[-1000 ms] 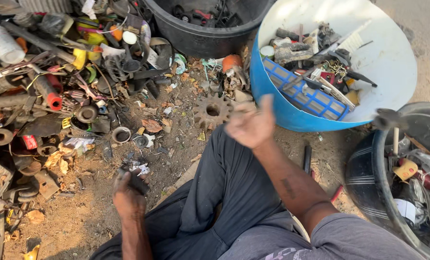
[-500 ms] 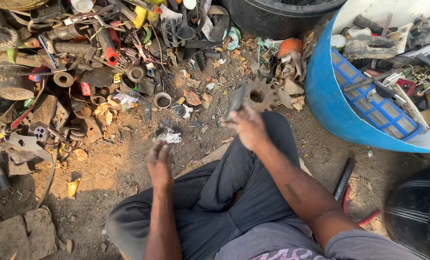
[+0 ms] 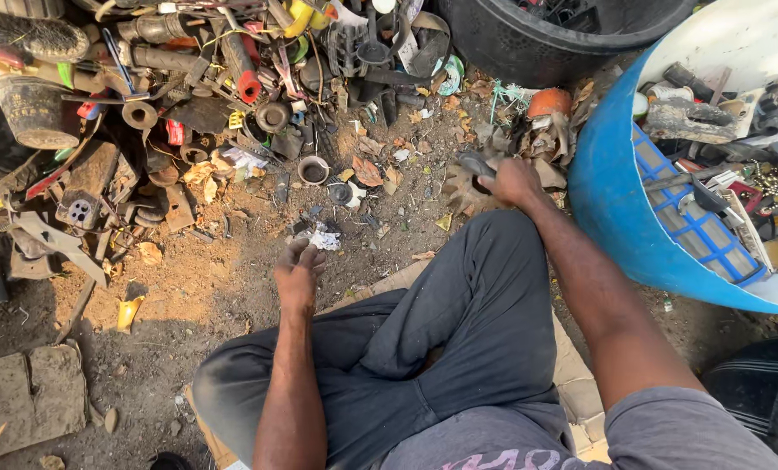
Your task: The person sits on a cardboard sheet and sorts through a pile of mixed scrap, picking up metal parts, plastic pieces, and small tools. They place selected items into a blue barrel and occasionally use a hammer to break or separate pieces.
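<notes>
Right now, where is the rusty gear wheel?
In the head view the rusty gear wheel sits on the dirt right of centre, gripped by the right hand, just beyond the person's knee and left of the blue tub.

Dirt ground [image 3: 215,287]; scrap heap [image 3: 171,113], blue tub [image 3: 615,218].

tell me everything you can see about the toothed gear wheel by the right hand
The gear wheel is a round, rusty brown metal piece with blunt teeth around its rim, looking worn and dirty. It sits on the dirt ground just beyond the person's knee, between the scrap pile and the blue tub. The right hand covers its right side, gripping a dark part at its centre, so the hub is hidden. Whether it lies flat or tilted is unclear.
</notes>
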### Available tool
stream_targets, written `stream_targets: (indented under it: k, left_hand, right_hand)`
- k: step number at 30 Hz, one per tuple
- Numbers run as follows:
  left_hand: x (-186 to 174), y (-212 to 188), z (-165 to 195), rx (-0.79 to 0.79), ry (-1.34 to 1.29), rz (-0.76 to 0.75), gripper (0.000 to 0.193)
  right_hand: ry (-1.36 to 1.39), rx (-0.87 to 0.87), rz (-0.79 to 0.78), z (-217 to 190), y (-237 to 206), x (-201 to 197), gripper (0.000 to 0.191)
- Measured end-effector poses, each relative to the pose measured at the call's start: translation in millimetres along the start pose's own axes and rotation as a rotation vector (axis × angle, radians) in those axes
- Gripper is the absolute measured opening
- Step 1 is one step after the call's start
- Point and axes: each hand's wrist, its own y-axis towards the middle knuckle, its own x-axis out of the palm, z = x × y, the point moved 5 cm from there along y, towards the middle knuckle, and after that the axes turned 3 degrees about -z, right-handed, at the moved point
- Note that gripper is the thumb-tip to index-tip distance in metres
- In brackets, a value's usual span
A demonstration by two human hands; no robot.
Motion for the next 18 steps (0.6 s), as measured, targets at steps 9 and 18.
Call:
stream_targets:
  k: [9, 18]
  left_hand:
    - [1.6, -1.5, -3.0, 0.010, 0.017, -0.069, 0.039]
    - [11.3, -22.7, 2.9, 0.027, 0.184, -0.100, 0.041]
  right_hand:
    - [0.759, -0.486, 0.668, 21.8, -113.1, -49.3, 0.041]
    - [1.350, -0.556, 0.475, 68.1, -186.1, -68.4, 0.043]
